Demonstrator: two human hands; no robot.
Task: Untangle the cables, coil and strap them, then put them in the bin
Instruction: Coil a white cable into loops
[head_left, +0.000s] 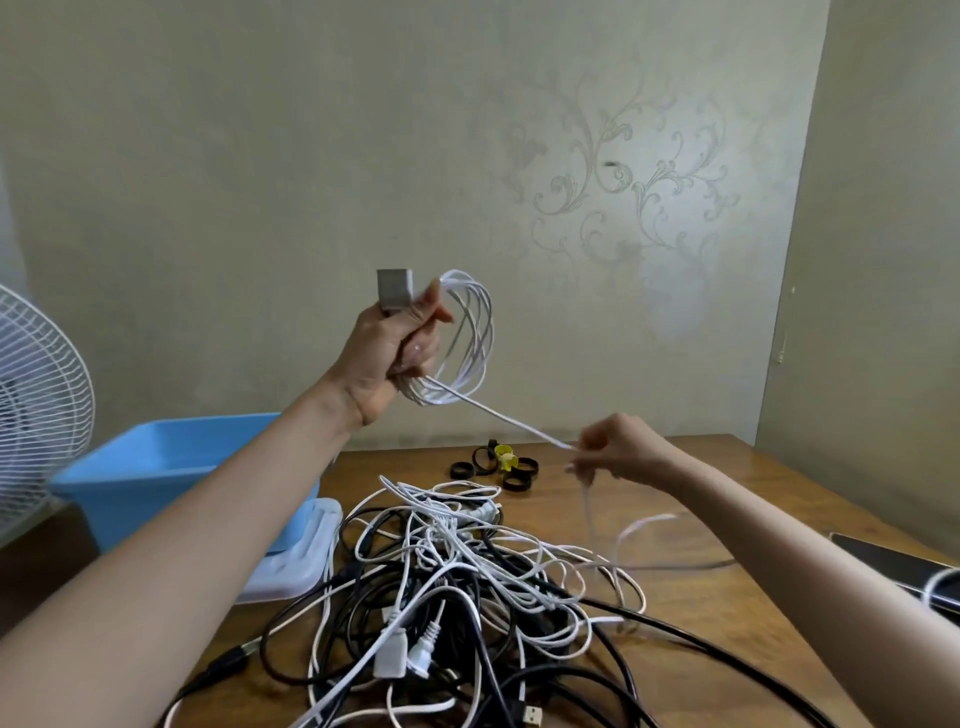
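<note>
My left hand (387, 353) is raised above the table (727, 519), fingers curled tight round a coil (470, 338) of white cable, with the cable's grey plug block (395, 291) sticking up out of the top of my fist. From the bottom of the coil one strand runs straight and taut, down and to the right, to my right hand (618, 447). That hand pinches the strand between thumb and fingertips, the other fingers loosely bent. Past the pinch the cable drops, blurred, toward the table's right side. Below both hands lies the tangle (467, 571) – white and black cables heaped over the middle of the table and spilling to its near edge, with a few white plugs and a USB end showing at the front. The straps (511, 473), black loops with one yellow among them, lie near the far edge, apart from the tangle. The blue bin (156, 467) stands at the table's left edge, behind my left forearm, with a white lid (301, 561) at its near corner. A white fan (36, 405) stands further left, and a dark flat device (893, 561) lies at the right edge.
</note>
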